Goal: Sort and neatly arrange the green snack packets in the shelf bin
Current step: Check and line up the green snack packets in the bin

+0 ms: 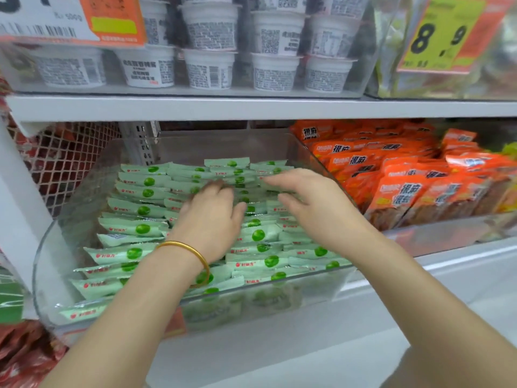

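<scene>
A clear plastic shelf bin [50, 261] holds several pale green snack packets [134, 229], each with a green dot, lying in rough rows. My left hand [208, 219], with a gold bangle on its wrist, lies palm down on the packets in the middle of the bin, fingers reaching toward the back. My right hand [310, 203] hovers over the right rows with fingers spread and slightly bent, fingertips touching packets at the back. Packets beneath both hands are hidden.
Orange snack packets [405, 177] fill the neighbouring bin on the right. White cups [209, 68] stand stacked on the shelf above. A yellow price tag [439, 35] hangs top right. A white mesh divider [64, 158] stands left of the bin.
</scene>
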